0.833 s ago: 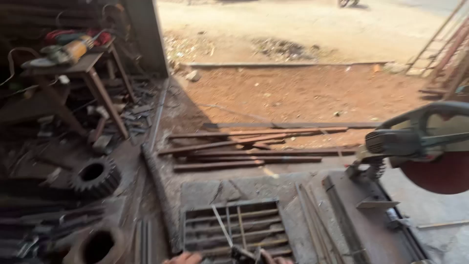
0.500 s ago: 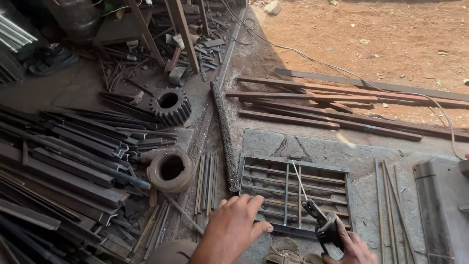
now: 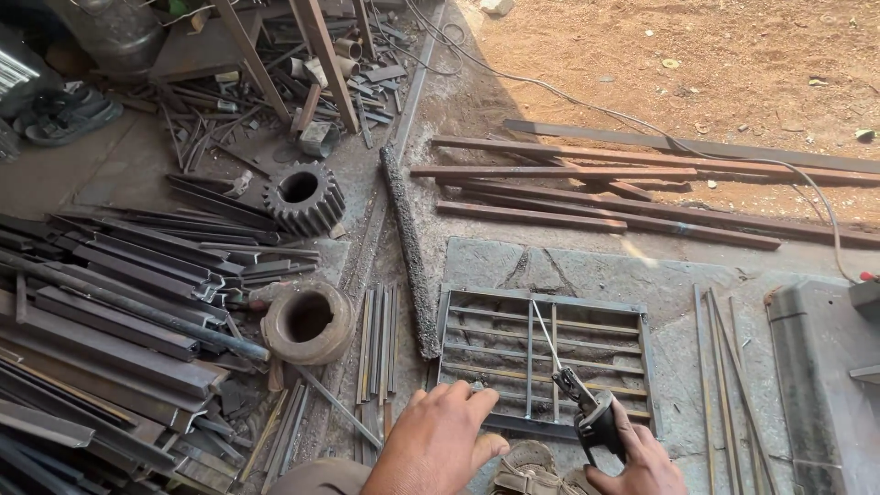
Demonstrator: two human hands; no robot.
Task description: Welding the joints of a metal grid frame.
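Observation:
My right hand [image 3: 637, 463] grips a welding electrode holder [image 3: 594, 417] with a thin rod [image 3: 548, 337] sticking up over a rectangular metal grille [image 3: 544, 359] that lies flat on the concrete floor. My left hand [image 3: 440, 440] hovers with fingers spread, holding nothing, just beside the grille's near left corner. The rod's tip reaches the upper bars of the grille. A sandal [image 3: 524, 469] shows between my hands at the bottom edge.
Left of the grille lie a rough thick bar [image 3: 410, 247], a bundle of thin rods [image 3: 376, 341], a metal ring [image 3: 307, 321], a large gear [image 3: 303, 196] and stacked angle irons [image 3: 110, 312]. Long rusty bars [image 3: 623, 197] and a cable [image 3: 697, 147] lie beyond. A grey box [image 3: 820, 385] stands at right.
The view has tipped down from the yard and the cut-off saw to the floor. Both hands and the grille came into view, and my left hand has spread beside the grille.

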